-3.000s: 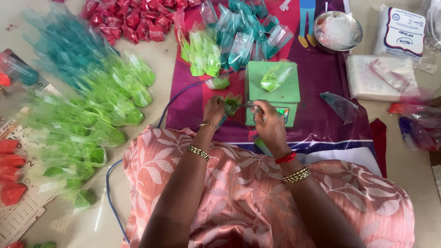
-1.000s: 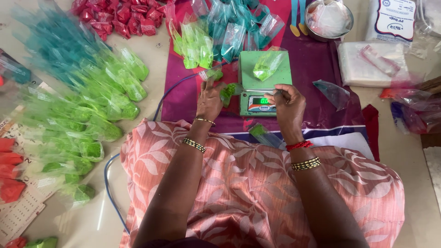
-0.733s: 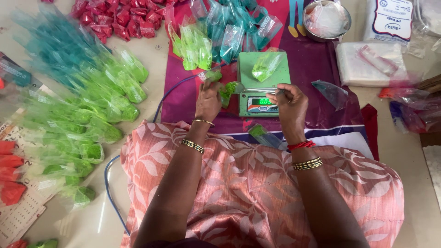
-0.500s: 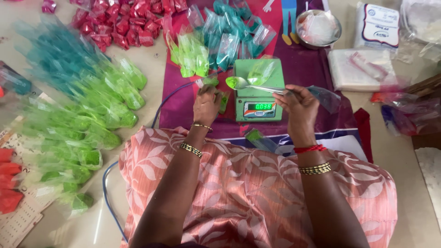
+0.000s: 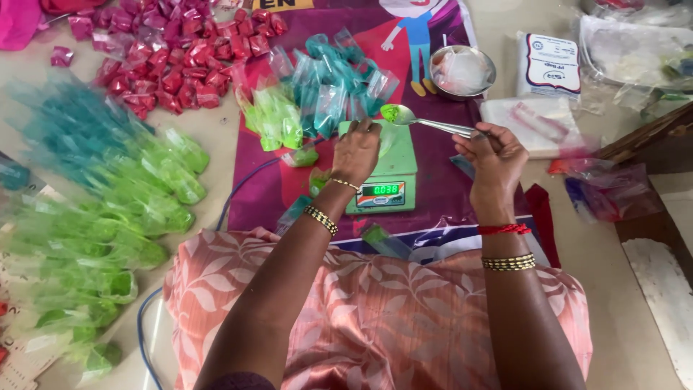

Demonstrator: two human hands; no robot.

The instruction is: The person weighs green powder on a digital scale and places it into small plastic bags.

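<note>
Looking at the head view: right hand [image 5: 497,155] has lifted the spoon [image 5: 426,123] of green powder above the green scale [image 5: 382,173], grip clenched on the handle; a moment ago it was low by the display; left hand [image 5: 357,148] pinches a clear pouch on the pan, so filling's underway; one spoon, one scale, one steel bowl [image 5: 462,72], dozens of packets.

Green powder filled the silver spoon [image 5: 426,123]; the scale [image 5: 384,173] was pale green. Packets lay in red [image 5: 173,61], teal [image 5: 328,83] and lime [image 5: 155,195] heaps. The garment [image 5: 390,318] showed a white leaf pattern on salmon pink.
</note>
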